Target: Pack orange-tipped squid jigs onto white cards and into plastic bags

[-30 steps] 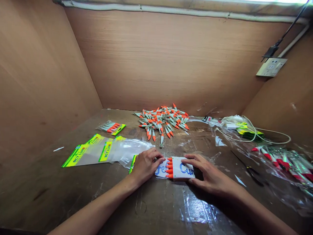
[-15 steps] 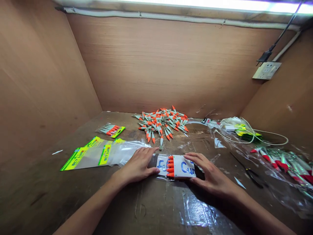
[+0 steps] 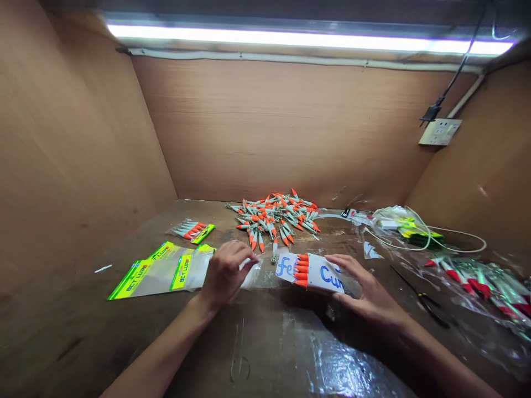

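My right hand (image 3: 365,287) grips the right end of a white card with blue handwriting (image 3: 332,273), thumb below and fingers above. A row of several orange-tipped lures (image 3: 301,271) shows in the middle of that card, which tilts slightly. To its left, my left hand (image 3: 228,271) is raised with fingers curled and the fingertips pinched together. What they hold, if anything, is too fine to make out. Behind and below that hand lie clear plastic bags with yellow-green headers (image 3: 143,276). One loose lure (image 3: 274,251) lies between the hands, just beyond the card.
A heap of orange-and-white lures (image 3: 274,215) lies at the back. At the left is a filled lure pack (image 3: 188,229). Rightward are black pliers (image 3: 427,301), red-and-white lures in plastic (image 3: 477,282), a white cord (image 3: 456,246) and yellow-green packaging (image 3: 418,232). Wooden walls enclose the table.
My left hand has drawn back left from the card and lifted, its fingers curling into a pinch. The card in my right hand has shifted right and tilted. The camera view has tipped upward.
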`<state>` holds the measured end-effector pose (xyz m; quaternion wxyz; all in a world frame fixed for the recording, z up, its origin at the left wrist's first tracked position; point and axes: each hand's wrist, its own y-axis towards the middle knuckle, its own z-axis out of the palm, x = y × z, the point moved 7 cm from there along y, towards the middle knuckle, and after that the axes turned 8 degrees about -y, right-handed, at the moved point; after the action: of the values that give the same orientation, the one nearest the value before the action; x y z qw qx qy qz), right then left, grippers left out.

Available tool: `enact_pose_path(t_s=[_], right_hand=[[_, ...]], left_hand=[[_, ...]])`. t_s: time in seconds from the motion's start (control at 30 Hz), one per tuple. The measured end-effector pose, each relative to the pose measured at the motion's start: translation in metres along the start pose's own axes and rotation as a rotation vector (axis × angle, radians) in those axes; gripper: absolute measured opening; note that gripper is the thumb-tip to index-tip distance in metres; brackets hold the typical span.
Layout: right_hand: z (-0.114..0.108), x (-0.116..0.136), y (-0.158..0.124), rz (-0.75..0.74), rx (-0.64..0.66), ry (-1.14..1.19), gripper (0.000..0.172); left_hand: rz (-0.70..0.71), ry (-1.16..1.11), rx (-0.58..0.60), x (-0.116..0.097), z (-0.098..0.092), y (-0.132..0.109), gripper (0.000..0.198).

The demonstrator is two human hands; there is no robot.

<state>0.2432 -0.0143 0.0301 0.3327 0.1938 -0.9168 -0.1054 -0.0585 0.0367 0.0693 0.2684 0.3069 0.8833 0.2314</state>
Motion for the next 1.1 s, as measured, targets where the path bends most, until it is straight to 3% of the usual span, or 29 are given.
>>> enact_pose_path(t_s=[0.1,0.23,0.37,0.8,1.1], right_hand=[[0.002,-0.009,0.001,0.041,0.097,0.093,0.065],[0.001,-0.018,0.0,0.079,0.195,0.18,0.069],[-0.001,-0.026,0.0,0.097,0.199,0.192,0.071],[0.018,-0.001,-0.003,0.013,0.209,0.03,0.069],[0.04,0.008,-0.003,0.006,0.167,0.02,0.075]], left_hand=[[0.132,0.073,0.166,-0.016,0.024,-0.006,0.015],[0.197,0.031,0.42,-0.028,0.046,-0.017,0.012],[0.163,-0.072,0.563,-0.032,0.05,-0.023,0.04],[0.137,-0.019,0.576,-0.048,0.054,-0.029,0.059],[0.021,0.064,0.47,-0.062,0.069,-0.027,0.061]])
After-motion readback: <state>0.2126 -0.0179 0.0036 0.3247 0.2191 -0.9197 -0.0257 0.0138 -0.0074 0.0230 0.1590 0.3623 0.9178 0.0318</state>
